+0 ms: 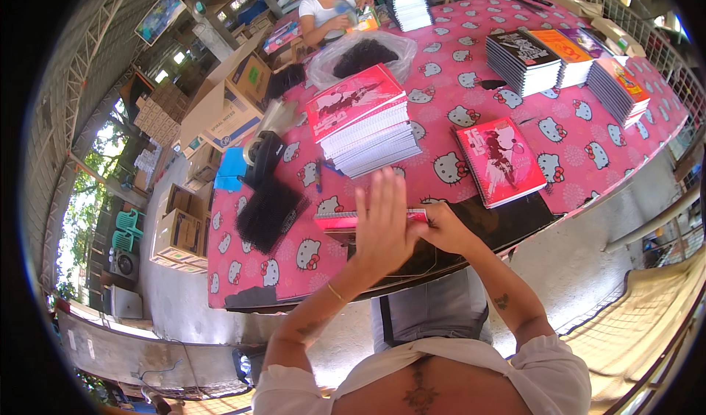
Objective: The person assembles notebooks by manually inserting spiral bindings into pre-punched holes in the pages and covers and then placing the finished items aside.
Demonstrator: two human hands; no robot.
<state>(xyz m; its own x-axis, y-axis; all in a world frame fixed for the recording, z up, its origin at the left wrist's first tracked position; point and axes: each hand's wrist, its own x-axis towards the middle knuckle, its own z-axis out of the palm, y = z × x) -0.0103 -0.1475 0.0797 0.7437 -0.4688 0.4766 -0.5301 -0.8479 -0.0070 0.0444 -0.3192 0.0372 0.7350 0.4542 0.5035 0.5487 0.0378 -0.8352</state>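
A pink spiral notebook (333,222) stands on its edge at the table's near side, its thin side turned up. My left hand (382,227) lies flat against it with the fingers stretched out together. At the notebook's right end, my right hand (446,231) grips the corner between thumb and fingers. Just beyond my hands rises a tall stack of pink notebooks (371,139), spiral edges showing. A lower pile of pink notebooks (501,161) lies to the right. Below my hands, a dark board or bare patch (471,231) covers the table edge.
Left of my hands are a bundle of black, fine-stranded pieces (271,213) and a tape dispenser (263,159). A clear plastic bag (401,51) holds more black pieces. Other notebook stacks (522,62) stand far right. Cardboard boxes (239,102) flank the table; a co-worker (316,18) sits opposite.
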